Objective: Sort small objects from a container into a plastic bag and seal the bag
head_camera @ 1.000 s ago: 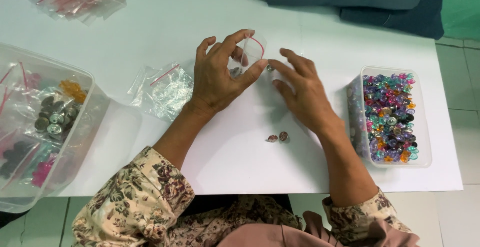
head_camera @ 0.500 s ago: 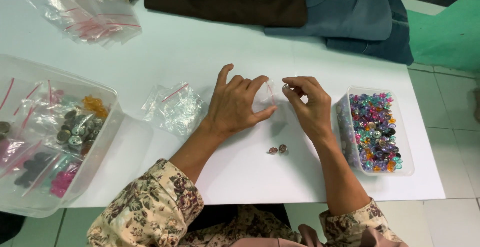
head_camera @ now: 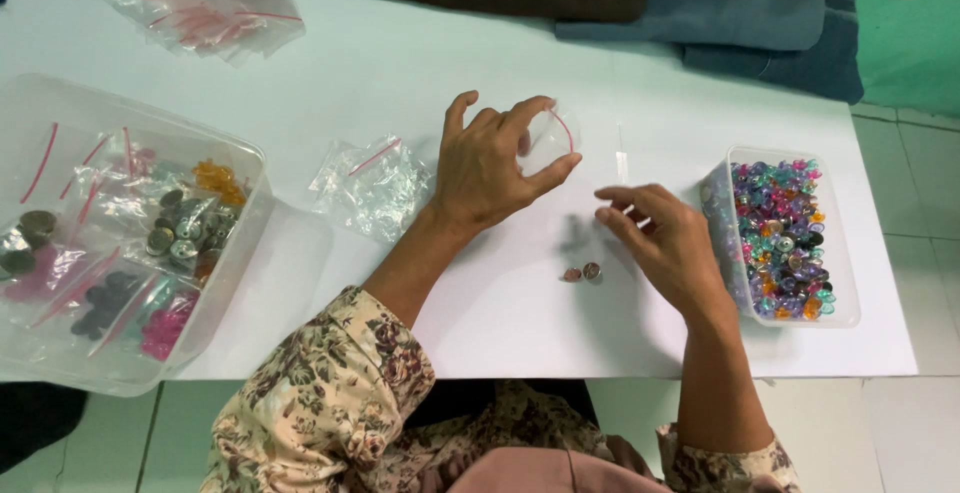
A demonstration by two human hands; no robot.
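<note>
Now left hand (head_camera: 490, 168) fingers pinch small clear bag (head_camera: 552, 138); right hand (head_camera: 665, 243) fingers loosely curled, empty, beside two beads (head_camera: 582, 273).

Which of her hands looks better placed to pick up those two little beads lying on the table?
The right hand, probably. It hovers free just beside the two beads, fingers curled toward them. The left hand is busy holding a small clear bag up off the table.
</note>
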